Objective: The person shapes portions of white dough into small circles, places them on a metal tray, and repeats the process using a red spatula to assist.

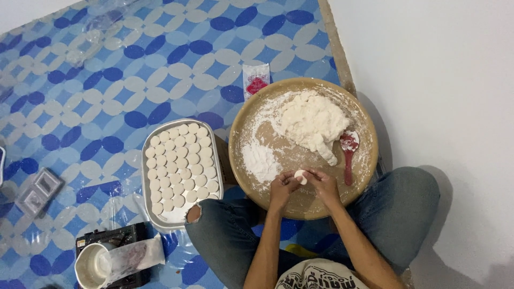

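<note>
I sit cross-legged with a round tan tray in front of my knees. My left hand and my right hand meet over its near edge, both pinching a small white dough piece. A big lump of white dough lies at the tray's far side, with loose flour spread on the left. A red spoon rests on the tray, right of my hands.
A metal tray with several rows of white dough discs stands left of the round tray. A small packet lies beyond it. A white cup and plastic bag sit near left on a dark box. A patterned blue mat covers the floor.
</note>
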